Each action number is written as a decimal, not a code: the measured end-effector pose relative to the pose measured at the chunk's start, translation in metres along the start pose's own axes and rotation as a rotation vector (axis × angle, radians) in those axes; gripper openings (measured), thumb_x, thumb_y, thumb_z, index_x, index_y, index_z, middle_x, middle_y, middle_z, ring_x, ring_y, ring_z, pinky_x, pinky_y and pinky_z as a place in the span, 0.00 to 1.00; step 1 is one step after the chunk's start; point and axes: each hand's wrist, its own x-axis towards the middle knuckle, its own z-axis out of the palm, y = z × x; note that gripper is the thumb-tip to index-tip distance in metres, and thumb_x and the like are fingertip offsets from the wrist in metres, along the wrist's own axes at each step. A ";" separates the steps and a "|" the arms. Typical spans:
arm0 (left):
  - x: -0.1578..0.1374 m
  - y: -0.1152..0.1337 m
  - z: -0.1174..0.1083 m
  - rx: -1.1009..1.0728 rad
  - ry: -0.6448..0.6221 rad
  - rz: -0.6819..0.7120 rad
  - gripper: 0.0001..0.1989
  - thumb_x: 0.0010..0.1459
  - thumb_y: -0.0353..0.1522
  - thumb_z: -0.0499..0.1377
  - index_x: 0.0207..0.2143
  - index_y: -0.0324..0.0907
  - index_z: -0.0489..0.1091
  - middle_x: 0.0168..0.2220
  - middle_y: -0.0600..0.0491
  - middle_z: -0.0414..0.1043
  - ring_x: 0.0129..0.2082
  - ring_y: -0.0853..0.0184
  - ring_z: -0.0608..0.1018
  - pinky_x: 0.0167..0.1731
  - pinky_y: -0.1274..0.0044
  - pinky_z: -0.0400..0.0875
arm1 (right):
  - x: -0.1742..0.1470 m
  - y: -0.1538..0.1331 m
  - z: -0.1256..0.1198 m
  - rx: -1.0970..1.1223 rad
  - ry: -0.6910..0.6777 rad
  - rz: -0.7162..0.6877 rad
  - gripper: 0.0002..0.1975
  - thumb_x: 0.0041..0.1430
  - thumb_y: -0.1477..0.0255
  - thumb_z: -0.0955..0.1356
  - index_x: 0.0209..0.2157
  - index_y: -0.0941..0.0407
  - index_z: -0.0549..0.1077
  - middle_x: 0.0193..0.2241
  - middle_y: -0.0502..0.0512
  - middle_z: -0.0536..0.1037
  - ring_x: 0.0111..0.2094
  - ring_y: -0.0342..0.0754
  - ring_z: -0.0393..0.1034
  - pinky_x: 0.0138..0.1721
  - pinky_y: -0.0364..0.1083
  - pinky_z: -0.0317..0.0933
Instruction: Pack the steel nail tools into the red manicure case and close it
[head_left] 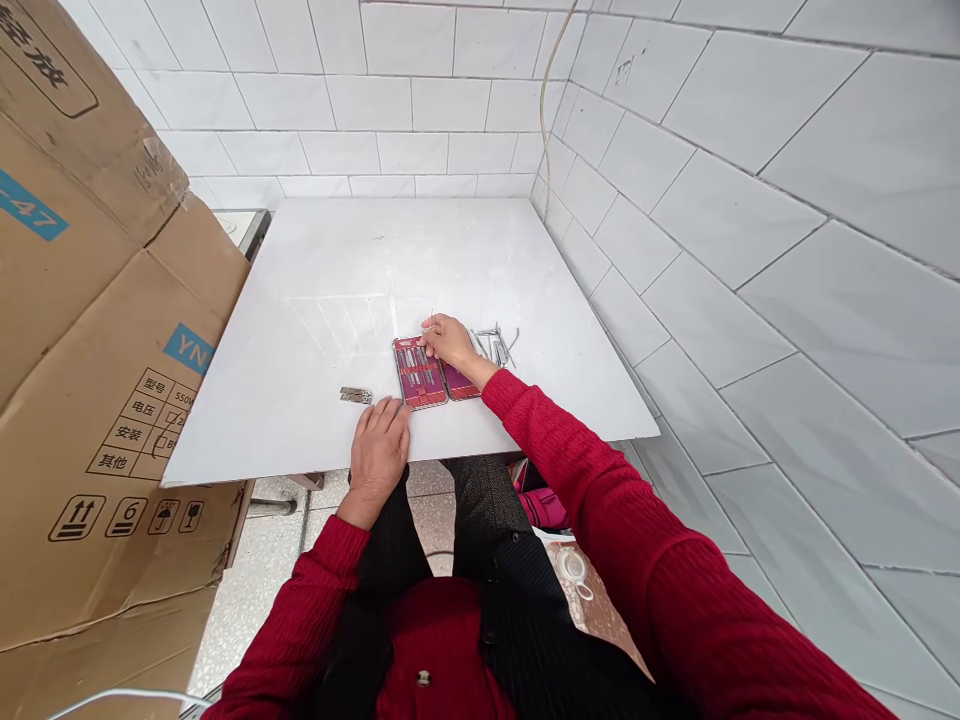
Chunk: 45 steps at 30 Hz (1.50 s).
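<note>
An open manicure set case (425,398) with a red and purple lining lies on the white table. Several slim metal tools (412,365) sit under straps in its left half. Over the case's upper middle, my right hand (450,343) has its fingers pinched together; what they hold, if anything, is too small to make out. My left hand (380,445) rests flat on the table's front edge, fingers out, beside the case's lower left corner. Nail clippers (355,395) lie just left of it. More metal tools (496,345) are at the case's right, partly behind my right wrist.
Large cardboard boxes (97,330) stand along the table's left side. Tiled walls rise behind and to the right, with a cable (545,110) hanging in the corner. The white table (330,250) ends just above my knees.
</note>
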 end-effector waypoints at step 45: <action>0.002 -0.001 -0.002 -0.024 -0.021 -0.007 0.20 0.72 0.29 0.48 0.58 0.40 0.74 0.59 0.43 0.76 0.63 0.54 0.73 0.66 0.58 0.64 | 0.031 0.034 -0.010 -0.164 0.117 -0.162 0.19 0.64 0.80 0.64 0.51 0.56 0.82 0.44 0.53 0.84 0.40 0.46 0.76 0.51 0.47 0.69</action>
